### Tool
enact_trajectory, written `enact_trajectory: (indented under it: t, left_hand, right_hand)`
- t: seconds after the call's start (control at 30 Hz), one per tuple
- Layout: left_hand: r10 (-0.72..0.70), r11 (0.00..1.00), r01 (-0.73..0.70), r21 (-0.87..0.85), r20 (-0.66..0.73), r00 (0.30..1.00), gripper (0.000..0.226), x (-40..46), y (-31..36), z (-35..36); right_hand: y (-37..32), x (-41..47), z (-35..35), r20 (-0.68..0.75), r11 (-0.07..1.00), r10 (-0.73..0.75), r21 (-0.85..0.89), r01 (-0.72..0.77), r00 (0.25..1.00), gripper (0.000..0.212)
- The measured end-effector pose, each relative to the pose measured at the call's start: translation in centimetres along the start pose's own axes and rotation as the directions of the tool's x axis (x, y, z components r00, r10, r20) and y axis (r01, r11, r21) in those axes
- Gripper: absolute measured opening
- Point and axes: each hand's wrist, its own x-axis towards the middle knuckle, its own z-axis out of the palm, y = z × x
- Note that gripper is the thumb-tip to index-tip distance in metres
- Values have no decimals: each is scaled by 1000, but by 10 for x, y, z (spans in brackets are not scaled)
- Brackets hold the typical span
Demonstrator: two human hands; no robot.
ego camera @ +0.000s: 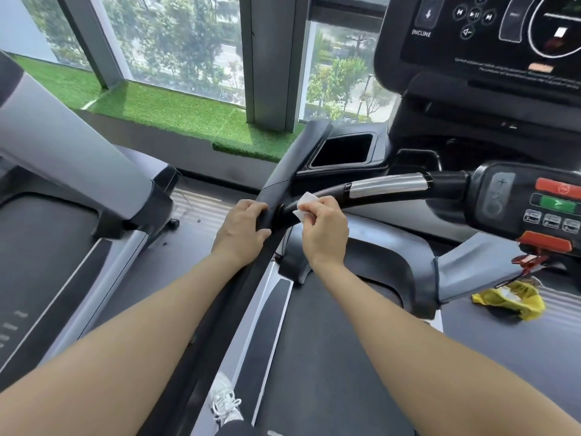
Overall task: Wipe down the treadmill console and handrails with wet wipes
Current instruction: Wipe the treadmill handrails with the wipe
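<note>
Head view, left hand: the left hand (pixel 243 229) curls over the dark side handrail (pixel 220 309) near its junction with the cross bar; judged to be steadying the person while the other hand works.
Head view, right hand: the right hand (pixel 323 229) pinches a folded white wet wipe (pixel 304 205) between thumb and fingers and presses it on the curved front handrail (pixel 333 196), just right of the junction.
Wipe position: at the black grip's left end, left of the silver sensor sleeve (pixel 388 184); the folding is judged to give a firm pad.
Console: the console (pixel 471 55) stands far right, untouched at this moment.
Legible writing: "INCLINE" on the console; smaller lines of print are too blurred to read.
Handlebar controls: the control pod (pixel 531 202) shows a plus sign, red and green buttons; lettering unreadable.
Deck: a yellow crumpled packet (pixel 509 298) lies at right on the treadmill deck (pixel 330 357); its print cannot be made out.
</note>
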Motion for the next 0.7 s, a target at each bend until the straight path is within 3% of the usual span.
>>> enact_trajectory:
  t: [0.23,0.43,0.57,0.63,0.7]
  left_hand:
    - [19,1000,-18,-13,45,999,55,6,-6,-7]
    - [32,999,-32,0,48,998,55,7,-6,-7]
    - [18,1000,-18,-3,61,998,54,6,-4,-8]
    - [7,1000,-7,1,74,997,55,6,0,-10]
    - [-3,1000,3,5,87,996,55,5,1,-11]
  right_hand:
    - [7,-8,25,56,997,-55,55,52,997,14]
    - [6,-15,40,222,1000,-28,17,25,975,17]
    - [-7,0,16,453,999,33,-31,-22,891,17]
    - [-18,8,-3,430,1000,11,21,-22,903,18]
    - [-26,20,-21,305,997,-83,24,79,949,19]
